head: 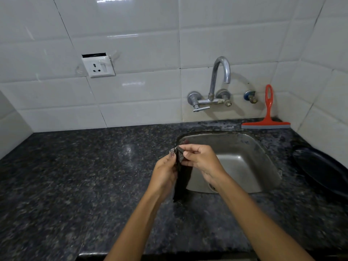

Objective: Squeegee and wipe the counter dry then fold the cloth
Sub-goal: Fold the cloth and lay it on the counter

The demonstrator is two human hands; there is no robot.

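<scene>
A dark cloth [181, 178] hangs down between my hands, above the left edge of the steel sink. My left hand [165, 170] pinches its top edge from the left. My right hand [201, 159] pinches the same top edge from the right, fingers curled over it. The cloth's lower end reaches the black speckled counter [84, 176]. A red squeegee [267, 117] leans upright against the tiled wall at the back right, its blade on the counter behind the sink.
The steel sink [244, 147] is set into the counter on the right, with a wall tap [216, 85] above it. A dark round plate [323, 170] lies at the far right. A white socket [98, 66] is on the wall.
</scene>
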